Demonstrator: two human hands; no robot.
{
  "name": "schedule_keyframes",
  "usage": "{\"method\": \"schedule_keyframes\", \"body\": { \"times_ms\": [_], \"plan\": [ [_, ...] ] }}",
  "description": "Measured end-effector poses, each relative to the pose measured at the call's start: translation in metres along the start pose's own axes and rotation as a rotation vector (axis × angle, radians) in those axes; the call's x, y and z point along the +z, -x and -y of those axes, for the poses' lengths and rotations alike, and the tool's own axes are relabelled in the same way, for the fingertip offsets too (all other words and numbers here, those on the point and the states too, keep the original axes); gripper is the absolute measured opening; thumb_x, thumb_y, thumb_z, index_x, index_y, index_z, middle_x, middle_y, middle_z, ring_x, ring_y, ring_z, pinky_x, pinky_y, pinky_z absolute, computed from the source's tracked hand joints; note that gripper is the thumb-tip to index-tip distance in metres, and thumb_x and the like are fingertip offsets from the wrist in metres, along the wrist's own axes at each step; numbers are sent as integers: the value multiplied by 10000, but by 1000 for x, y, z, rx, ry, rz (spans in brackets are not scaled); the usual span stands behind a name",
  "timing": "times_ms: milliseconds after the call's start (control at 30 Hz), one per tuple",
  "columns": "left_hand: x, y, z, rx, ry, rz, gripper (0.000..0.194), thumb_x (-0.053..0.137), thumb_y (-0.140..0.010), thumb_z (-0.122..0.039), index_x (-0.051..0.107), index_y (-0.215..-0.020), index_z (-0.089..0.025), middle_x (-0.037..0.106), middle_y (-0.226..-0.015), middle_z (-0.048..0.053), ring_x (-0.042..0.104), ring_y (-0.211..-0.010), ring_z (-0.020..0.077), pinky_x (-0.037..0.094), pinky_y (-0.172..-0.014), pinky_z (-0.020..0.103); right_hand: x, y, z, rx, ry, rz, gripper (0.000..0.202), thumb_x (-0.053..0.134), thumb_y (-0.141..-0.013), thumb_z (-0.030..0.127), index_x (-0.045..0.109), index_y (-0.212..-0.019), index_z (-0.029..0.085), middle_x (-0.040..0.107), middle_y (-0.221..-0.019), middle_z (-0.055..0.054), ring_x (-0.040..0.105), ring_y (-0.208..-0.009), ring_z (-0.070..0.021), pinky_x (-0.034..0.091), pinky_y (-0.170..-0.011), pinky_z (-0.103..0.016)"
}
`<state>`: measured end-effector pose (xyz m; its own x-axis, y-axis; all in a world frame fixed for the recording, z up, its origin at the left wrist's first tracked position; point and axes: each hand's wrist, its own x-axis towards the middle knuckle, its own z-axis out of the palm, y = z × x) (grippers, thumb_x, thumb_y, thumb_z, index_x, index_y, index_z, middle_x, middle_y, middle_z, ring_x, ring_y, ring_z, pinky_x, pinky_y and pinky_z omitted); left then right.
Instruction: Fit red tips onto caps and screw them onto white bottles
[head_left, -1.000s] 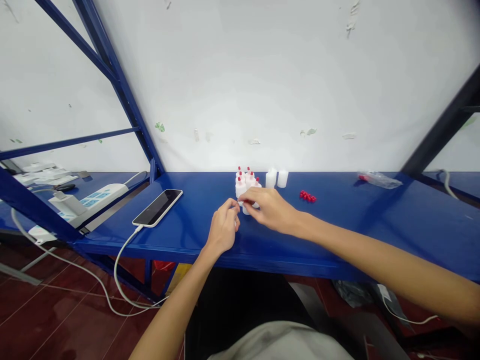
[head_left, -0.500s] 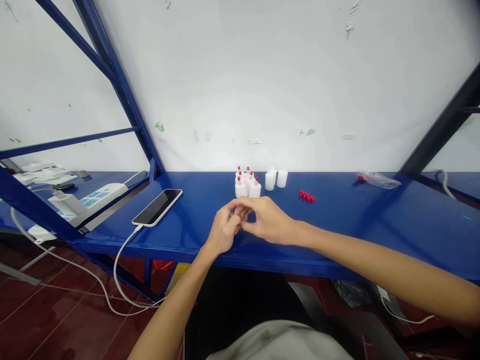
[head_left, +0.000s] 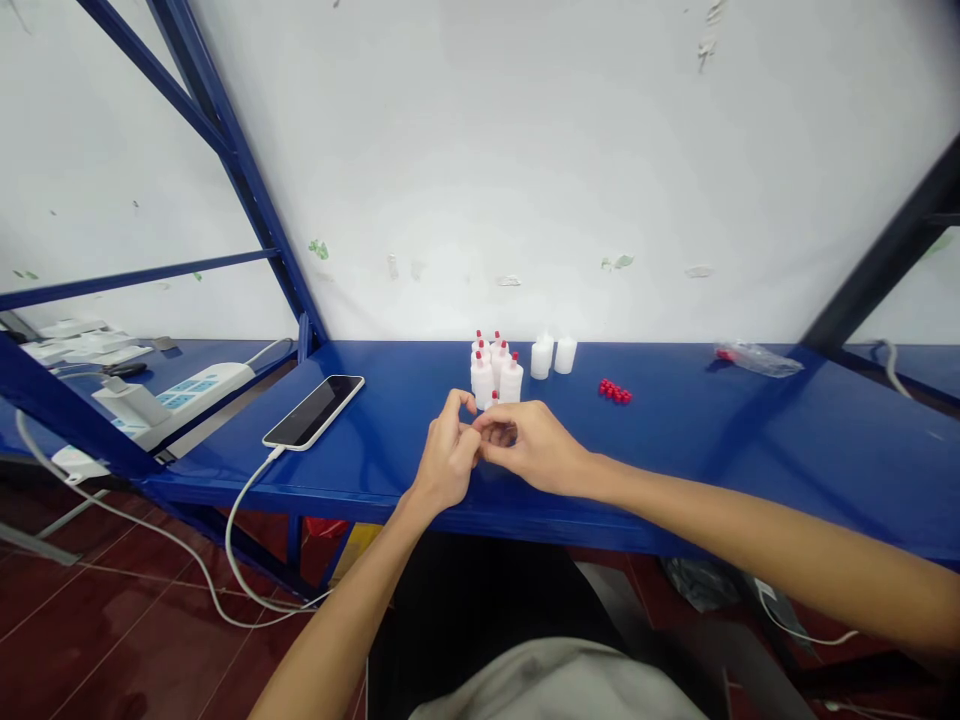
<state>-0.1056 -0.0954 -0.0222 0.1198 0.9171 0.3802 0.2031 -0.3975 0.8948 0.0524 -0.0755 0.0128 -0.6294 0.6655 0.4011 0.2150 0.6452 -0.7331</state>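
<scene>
Above the front of the blue table, my left hand (head_left: 448, 455) and my right hand (head_left: 534, 445) meet with curled fingers. Between them is a small white bottle with a red tip (head_left: 494, 396); the fingers hide most of its body. Just behind the hands, several white bottles with red tips (head_left: 511, 380) stand upright in a tight group. To their right are a few white bottles (head_left: 565, 356) without red tips. Small red caps (head_left: 615, 392) lie in a cluster farther right.
A smartphone (head_left: 315, 412) with a white charging cable (head_left: 238, 515) lies on the blue table (head_left: 697, 460) at the left. Near the right post is a clear plastic bag (head_left: 761, 359) with something red at its end. A power strip (head_left: 202, 388) sits beyond the left frame.
The red tip of the bottle between my hands has come into view. My left index finger has lifted away from my right fingers, and the right hand has dropped slightly.
</scene>
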Motion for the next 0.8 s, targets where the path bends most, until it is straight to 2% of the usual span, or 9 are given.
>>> {"method": "schedule_keyframes", "body": {
  "times_ms": [100,167,267,400,533,633,700,800],
  "plan": [
    [1,-2,-1,-14,39,-63,260,397,-878,-338,412,-1111,-224,521,-549,-83,451,-457,113,358,-480,204,-7,-4,0,27,-24,-39,107,579,-862,184,685,-865,165,738,-723,-13,673,-660,-138,505,-639,-249],
    [2,-4,0,-49,45,-136,270,348,-912,-385,443,-1103,-219,562,-585,-61,464,-462,116,369,-490,218,-18,-10,-1,19,166,-132,108,599,-870,227,686,-885,166,735,-729,-18,657,-646,-141,474,-622,-257],
    [2,-7,1,-76,-19,-197,213,311,-890,-310,495,-902,-203,554,-570,-37,458,-479,117,365,-517,231,-38,-21,-7,25,549,-182,160,575,-902,254,690,-982,174,752,-801,-38,663,-695,-172,420,-617,-276],
    [1,-7,-1,-29,-163,-164,240,329,-825,-230,502,-666,-182,537,-596,0,497,-582,130,374,-580,249,-46,-30,-18,116,831,-96,270,474,-971,310,683,-1085,183,756,-829,-75,682,-756,-227,362,-590,-292],
    [2,-2,-4,19,-238,-169,266,334,-813,-215,512,-619,-177,530,-587,4,501,-587,133,369,-586,258,-38,-30,-26,153,893,-8,312,452,-983,336,683,-1122,178,751,-838,-96,682,-753,-233,341,-574,-290],
    [3,1,-3,-11,-187,-194,238,346,-807,-206,526,-654,-179,564,-584,-5,517,-543,127,378,-552,249,-39,-22,-24,125,868,-30,357,450,-982,355,660,-1203,170,748,-829,-90,674,-738,-224,352,-582,-290],
    [3,2,-2,-35,-153,-181,229,362,-796,-209,508,-622,-181,571,-553,-6,517,-499,124,378,-520,245,-51,-13,-19,104,837,-84,355,454,-973,360,670,-1182,171,741,-802,-72,656,-699,-207,366,-591,-295],
    [3,4,-3,-28,-143,-113,232,382,-768,-216,468,-555,-184,546,-496,-2,514,-453,126,372,-486,244,-85,2,-20,97,782,-147,320,465,-947,366,714,-963,165,728,-801,-71,632,-686,-193,410,-640,-312]
  ]
}}
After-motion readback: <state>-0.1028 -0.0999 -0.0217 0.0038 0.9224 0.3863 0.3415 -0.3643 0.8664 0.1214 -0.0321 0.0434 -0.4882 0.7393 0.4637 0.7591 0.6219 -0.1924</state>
